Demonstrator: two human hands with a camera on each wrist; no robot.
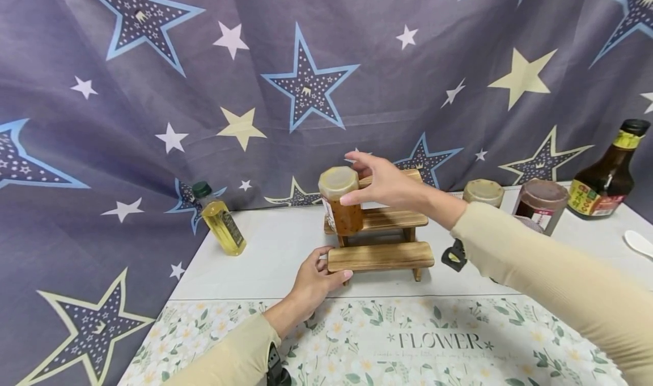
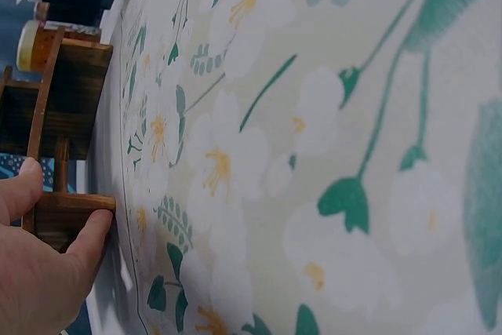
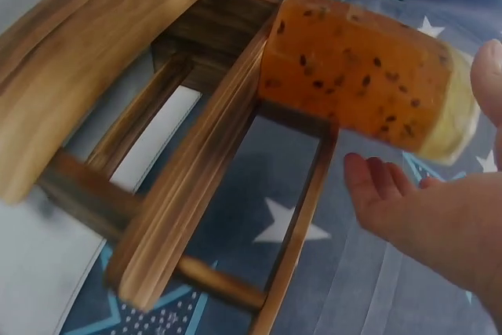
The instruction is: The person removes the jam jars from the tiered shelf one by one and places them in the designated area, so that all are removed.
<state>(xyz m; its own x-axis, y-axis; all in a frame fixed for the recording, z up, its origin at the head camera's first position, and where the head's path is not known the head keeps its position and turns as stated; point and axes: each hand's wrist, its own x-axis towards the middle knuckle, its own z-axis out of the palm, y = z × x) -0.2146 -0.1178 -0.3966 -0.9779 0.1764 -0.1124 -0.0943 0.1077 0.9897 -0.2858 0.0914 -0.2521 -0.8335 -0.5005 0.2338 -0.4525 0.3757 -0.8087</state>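
A tiered wooden step stand [image 1: 382, 257] is near the middle of the white table. On the left end of its middle step is a glass jar of orange jam [image 1: 349, 219] with dark seeds and a pale lid; the right wrist view shows its base at the plank. My right hand [image 1: 390, 186] is spread around the jar's upper part, thumb in front by the lid. In the right wrist view, a gap shows between its fingers [image 3: 376, 186] and the glass. With thumb and fingers, my left hand [image 1: 312, 284] grips the left end of the bottom step.
A bottle of yellow oil [image 1: 223, 227] with a green cap stands at the left. To the right are a pale-lidded jar [image 1: 483, 191], a dark red jar [image 1: 543, 202], a brown sauce bottle [image 1: 602, 176] and a white spoon [image 1: 639, 243]. A star-patterned cloth [image 1: 326, 148] hangs behind.
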